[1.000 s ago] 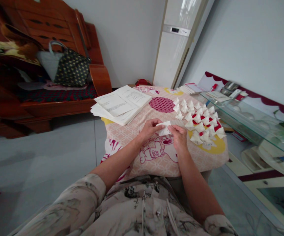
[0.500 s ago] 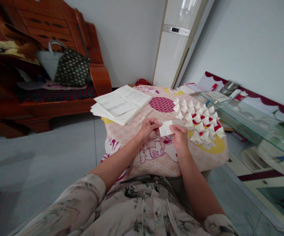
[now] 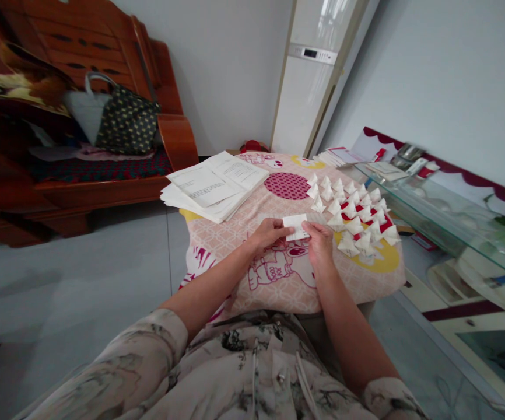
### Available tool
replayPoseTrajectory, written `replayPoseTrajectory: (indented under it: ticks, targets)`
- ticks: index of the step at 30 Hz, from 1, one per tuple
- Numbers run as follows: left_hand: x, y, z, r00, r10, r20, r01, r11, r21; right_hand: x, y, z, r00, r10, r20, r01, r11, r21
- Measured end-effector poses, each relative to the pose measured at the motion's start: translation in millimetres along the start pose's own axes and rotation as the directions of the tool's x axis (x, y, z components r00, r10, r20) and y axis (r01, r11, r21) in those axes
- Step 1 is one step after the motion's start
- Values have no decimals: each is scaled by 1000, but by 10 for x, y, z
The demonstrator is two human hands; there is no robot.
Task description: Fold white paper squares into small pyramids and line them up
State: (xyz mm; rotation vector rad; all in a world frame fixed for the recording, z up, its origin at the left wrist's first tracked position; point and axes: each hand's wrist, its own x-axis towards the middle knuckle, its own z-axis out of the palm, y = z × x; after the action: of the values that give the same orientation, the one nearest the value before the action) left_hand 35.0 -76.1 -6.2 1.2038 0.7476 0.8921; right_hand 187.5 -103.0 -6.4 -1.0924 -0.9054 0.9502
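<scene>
A small folded piece of white paper (image 3: pixel 295 221), with some print on it, is held between my two hands above the table. My left hand (image 3: pixel 270 233) grips its left side, thumb lying across the lower left part. The right edge is pinched between thumb and fingers of my right hand (image 3: pixel 320 240). To the right of my hands stand several pointed white folded-paper shapes (image 3: pixel 354 225) in rows. Beyond my left hand lies a stack of printed paper sheets (image 3: pixel 217 185), the top one creased.
A pink patterned cloth (image 3: pixel 230 251) covers the table. Close on the right is a glass shelf (image 3: pixel 453 216) with small items. At the left stands a wooden bench (image 3: pixel 104 192) with bags; a tall white air conditioner (image 3: pixel 300 99) is at the back.
My left hand has shifted slightly right, its thumb now lying over the paper's lower left. The paper has turned a little and looks more level. My right hand keeps its pinch.
</scene>
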Motion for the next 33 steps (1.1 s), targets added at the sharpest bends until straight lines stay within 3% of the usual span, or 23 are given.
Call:
replayPoseTrajectory:
  ticks: [6,11,15,19,27,33]
  targets:
    - [17,-68,14,999,-48,-1,48,999,14,3,40,15,1000,-9,-7,8,998,-55]
    - [-16,-14,53,989,-142,-33,144,988,59,-2,38,22,999,26,-44,-28,999,-41]
    - [-33,27,66,984,-180,9,180,984,13,-1,39,21,998,25,-56,-27,999,-42]
    - [-32,10,64,984,-167,57,167,986,-5,2,73,11,999,18,-45,-20,999,-51]
    - [-21,-21,83,977,-207,43,206,978,25,-11,79,40,997,58,-60,-61,997,-44]
    - [-20,-17,125,991,-125,55,126,992,-25,-68,48,66,998,68,-8,-68,993,-98]
